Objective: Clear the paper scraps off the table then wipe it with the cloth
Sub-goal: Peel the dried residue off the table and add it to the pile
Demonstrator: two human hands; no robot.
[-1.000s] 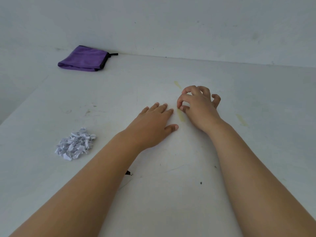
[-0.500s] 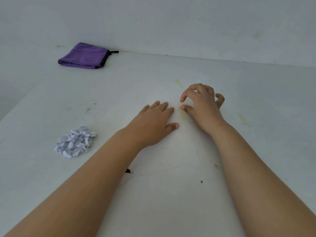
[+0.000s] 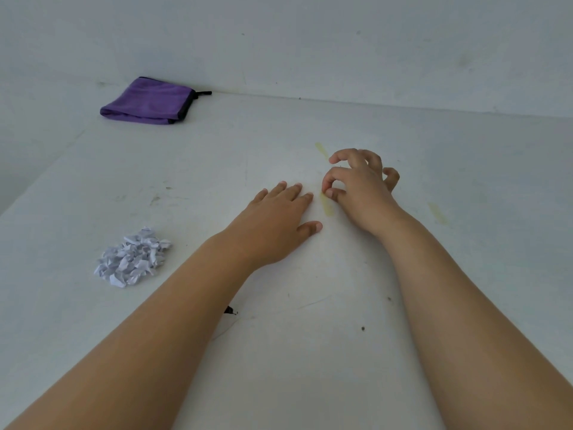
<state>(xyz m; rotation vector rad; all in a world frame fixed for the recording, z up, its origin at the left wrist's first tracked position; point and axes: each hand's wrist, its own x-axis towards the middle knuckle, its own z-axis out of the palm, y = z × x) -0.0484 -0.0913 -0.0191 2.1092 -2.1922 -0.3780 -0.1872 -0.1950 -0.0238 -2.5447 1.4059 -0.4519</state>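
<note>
Two bare hands sit mid-table, left hand (image 3: 279, 225) flat, right hand (image 3: 356, 187) pinching something unseen, while crumpled white paper scraps (image 3: 133, 257) heaped near the white table (image 3: 310, 352)'s left edge could scatter if swept carelessly, folded purple cloth (image 3: 148, 102) in the far-left corner.

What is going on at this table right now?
A person has both hands on a white table. The left hand lies flat; the right hand is curled, thumb and forefinger pinching at a yellowish mark. The paper scraps sit untouched in a heap to the left, and the purple cloth lies folded by the wall.
</note>
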